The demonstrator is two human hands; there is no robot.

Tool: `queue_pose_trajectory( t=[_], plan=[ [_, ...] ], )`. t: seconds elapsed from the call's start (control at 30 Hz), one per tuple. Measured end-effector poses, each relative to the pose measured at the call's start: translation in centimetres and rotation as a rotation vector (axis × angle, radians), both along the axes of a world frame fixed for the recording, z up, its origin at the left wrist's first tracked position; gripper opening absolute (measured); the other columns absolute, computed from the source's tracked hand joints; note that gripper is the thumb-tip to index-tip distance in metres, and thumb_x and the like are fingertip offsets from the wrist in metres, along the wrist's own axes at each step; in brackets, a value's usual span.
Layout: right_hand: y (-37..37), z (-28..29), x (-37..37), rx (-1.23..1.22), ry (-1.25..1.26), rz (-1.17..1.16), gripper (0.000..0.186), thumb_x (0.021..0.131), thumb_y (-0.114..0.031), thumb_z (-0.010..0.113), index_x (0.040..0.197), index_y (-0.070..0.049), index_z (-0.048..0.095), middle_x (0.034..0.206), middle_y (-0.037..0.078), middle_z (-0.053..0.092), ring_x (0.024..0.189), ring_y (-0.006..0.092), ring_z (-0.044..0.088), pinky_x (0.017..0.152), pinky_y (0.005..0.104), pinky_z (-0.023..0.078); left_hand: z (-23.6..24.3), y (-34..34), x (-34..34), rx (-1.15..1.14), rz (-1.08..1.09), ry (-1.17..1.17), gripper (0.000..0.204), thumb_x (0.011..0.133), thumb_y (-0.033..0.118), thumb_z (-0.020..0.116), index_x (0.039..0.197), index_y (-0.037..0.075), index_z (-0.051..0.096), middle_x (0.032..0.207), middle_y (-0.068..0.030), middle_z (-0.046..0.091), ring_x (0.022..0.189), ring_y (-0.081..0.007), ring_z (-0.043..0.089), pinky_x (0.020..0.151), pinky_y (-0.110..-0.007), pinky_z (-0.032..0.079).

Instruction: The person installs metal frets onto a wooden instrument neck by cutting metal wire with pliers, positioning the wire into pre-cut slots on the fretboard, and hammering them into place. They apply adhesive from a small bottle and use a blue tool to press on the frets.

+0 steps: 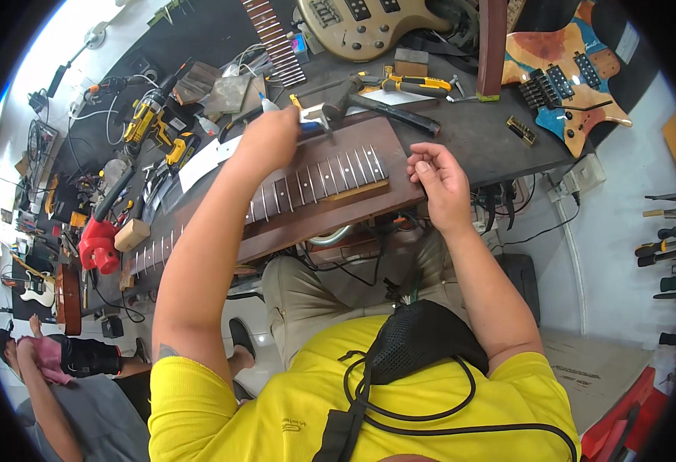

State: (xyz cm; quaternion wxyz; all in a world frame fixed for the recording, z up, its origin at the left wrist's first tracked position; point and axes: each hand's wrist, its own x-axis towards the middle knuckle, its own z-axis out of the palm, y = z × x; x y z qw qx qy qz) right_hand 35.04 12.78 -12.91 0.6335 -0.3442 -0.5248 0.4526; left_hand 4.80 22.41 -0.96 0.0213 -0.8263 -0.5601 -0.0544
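A dark guitar fretboard with metal frets and pale dot markers lies slanting across a brown wooden board. Above its far side, my left hand is closed on a small metal tool with a blue part, whose exact kind I cannot make out. By the fretboard's right end, my right hand has its fingers curled in and the thumb against them. Anything pinched there is too small to see. A hammer with a black handle rests just beyond the board.
Yellow-black pliers lie behind the hammer. At left are a yellow cordless drill, a red tool and a wooden block. A bronze guitar body and a blue-and-wood guitar occupy the far side. Other people are at lower left.
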Motion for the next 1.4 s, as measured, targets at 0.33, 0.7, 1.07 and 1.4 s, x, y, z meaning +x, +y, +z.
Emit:
queue_pose_trajectory(
  t=[0.33, 0.7, 1.07, 1.4],
  plan=[
    [3.3, 5.8, -0.2, 0.168, -0.461, -0.151, 0.026, 0.102, -0.006, 0.067, 0.127, 0.0, 0.068, 0.105, 0.009, 0.07, 0.098, 0.0197, 0.068, 0.089, 0.0314, 0.056, -2.3, -8.5, 1.2, 0.081, -0.203, -0.665, 0.023, 0.107, 0.017, 0.065, 0.126, 0.005, 0.067, 0.101, -0.0194, 0.074, 0.093, -0.038, 0.071, 0.084, -0.045, 0.055],
    [11.9, 7.1, -0.6, 0.248, -1.752, -0.148, 0.043, 0.102, -0.018, 0.066, 0.142, -0.002, 0.059, 0.124, 0.026, 0.071, 0.117, 0.0441, 0.069, 0.104, 0.0531, 0.054, -4.3, -8.2, 2.6, 0.207, -0.415, -0.454, 0.021, 0.105, 0.024, 0.066, 0.12, 0.009, 0.071, 0.093, -0.0141, 0.076, 0.091, -0.0385, 0.074, 0.078, -0.049, 0.058],
    [-3.6, 17.9, -0.2, -0.202, -0.907, -0.011, 0.06, 0.112, -0.012, 0.054, 0.169, -0.005, 0.037, 0.085, 0.002, 0.058, 0.063, 0.008, 0.053, 0.055, 0.0291, 0.049, -4.4, -8.9, 1.8, 0.209, -0.429, -0.444, 0.025, 0.099, 0.03, 0.073, 0.118, 0.016, 0.079, 0.08, -0.0118, 0.071, 0.079, -0.0358, 0.073, 0.07, -0.048, 0.059],
    [-10.0, 18.2, 1.2, -0.105, -1.27, -0.031, 0.066, 0.11, -0.005, 0.059, 0.172, -0.013, 0.038, 0.124, 0.01, 0.068, 0.097, 0.0163, 0.057, 0.081, 0.0283, 0.046, -4.7, -8.3, 2.4, 0.182, -0.446, -0.488, 0.024, 0.098, 0.027, 0.074, 0.118, 0.016, 0.081, 0.084, -0.0143, 0.074, 0.08, -0.038, 0.073, 0.072, -0.05, 0.059]
  ],
)
